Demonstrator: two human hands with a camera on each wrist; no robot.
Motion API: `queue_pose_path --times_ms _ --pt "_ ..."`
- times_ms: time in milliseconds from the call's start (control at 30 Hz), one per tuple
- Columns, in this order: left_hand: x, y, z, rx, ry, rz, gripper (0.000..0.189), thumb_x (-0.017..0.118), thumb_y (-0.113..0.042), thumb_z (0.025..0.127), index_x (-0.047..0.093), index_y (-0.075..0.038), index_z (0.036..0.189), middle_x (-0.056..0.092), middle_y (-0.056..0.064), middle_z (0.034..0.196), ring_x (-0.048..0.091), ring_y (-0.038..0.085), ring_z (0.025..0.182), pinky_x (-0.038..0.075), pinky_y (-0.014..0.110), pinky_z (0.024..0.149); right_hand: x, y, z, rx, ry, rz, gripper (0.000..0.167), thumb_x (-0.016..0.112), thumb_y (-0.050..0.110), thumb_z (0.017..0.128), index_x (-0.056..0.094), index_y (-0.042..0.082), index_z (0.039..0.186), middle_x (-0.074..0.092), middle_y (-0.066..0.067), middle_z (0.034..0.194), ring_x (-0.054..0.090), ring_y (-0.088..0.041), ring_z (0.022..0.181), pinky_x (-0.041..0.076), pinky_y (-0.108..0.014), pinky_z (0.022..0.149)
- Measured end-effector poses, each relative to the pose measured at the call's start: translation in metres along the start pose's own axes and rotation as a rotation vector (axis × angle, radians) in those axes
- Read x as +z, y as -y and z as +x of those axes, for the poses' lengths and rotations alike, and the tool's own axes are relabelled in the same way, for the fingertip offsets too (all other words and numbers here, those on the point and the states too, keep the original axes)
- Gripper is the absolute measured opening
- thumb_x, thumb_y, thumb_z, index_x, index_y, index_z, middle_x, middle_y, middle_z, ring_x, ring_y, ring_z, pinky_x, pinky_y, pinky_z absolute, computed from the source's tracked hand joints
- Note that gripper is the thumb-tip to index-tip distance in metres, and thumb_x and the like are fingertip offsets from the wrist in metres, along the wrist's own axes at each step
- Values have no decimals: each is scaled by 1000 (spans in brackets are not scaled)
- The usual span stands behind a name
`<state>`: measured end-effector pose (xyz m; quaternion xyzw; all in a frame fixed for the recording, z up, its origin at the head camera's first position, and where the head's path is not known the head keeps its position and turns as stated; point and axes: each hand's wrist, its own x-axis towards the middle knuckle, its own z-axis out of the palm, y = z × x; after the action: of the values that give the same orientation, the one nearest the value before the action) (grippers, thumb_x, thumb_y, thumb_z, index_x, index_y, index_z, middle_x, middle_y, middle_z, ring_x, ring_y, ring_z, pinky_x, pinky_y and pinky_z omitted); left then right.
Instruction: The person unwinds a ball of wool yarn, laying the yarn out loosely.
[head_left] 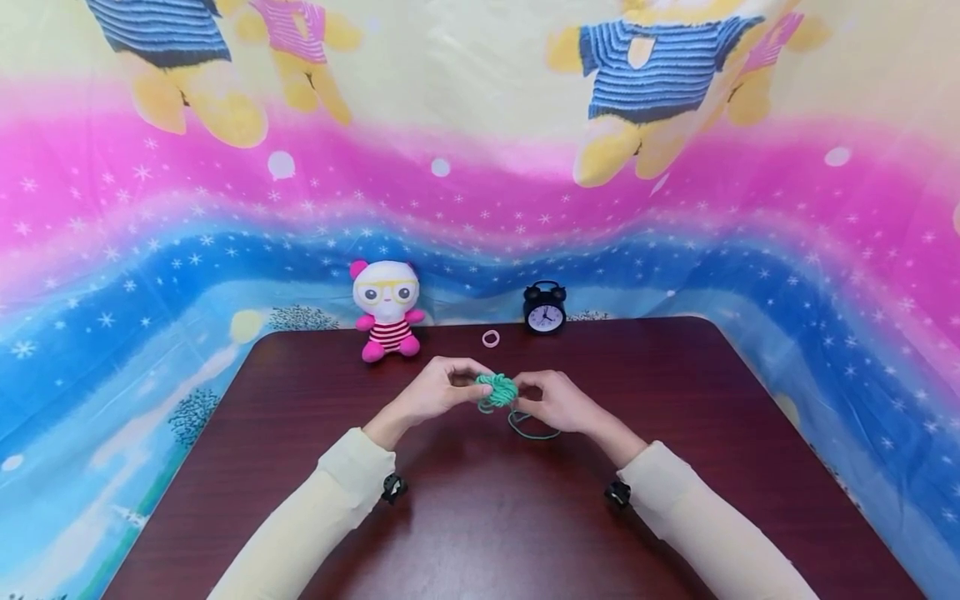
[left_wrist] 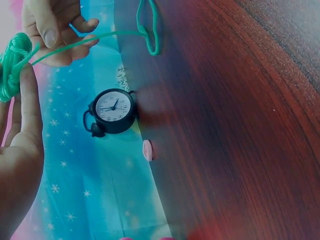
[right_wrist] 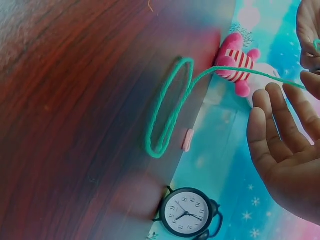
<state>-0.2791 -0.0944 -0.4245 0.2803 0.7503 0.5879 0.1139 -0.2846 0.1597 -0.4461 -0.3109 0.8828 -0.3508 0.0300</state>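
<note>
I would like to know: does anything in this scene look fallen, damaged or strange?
Nothing clearly stands out. The panda doll sits upright, the alarm clock stands upright, and the pink ring looks whole. Only the green yarn in the left hand trails a loose loop, slightly untidy beside the gathered bundle.

In the head view you get bright, even light, with a pale sheen on the table on your side of the grip and the yarn slightly soft in detail. Your wrist views run dimmer, greyish glare washing the wood farthest from the grip, while beyond it the clock casts a blurry dark patch.
</note>
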Motion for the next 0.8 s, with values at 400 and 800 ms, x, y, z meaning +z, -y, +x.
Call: queue_pose_path --times_ms 400,800 --pt "1 3 1 -12 26 16 26 73 -10 90 72 -6 116 73 15 106 71 17 87 60 28 83 2 1 2 -38 22 15 9 70 19 92 72 22 100 72 8 92 69 -17 89 58 -32 81" --pt "0 -1 0 -2 -12 -38 26 71 -9 92 70 -1 116 73 18 103 72 18 84 62 38 80 0 -3 0 -85 16 -2 9 70 19 93 79 20 95 72 6 88 64 -7 77 54 -23 68"
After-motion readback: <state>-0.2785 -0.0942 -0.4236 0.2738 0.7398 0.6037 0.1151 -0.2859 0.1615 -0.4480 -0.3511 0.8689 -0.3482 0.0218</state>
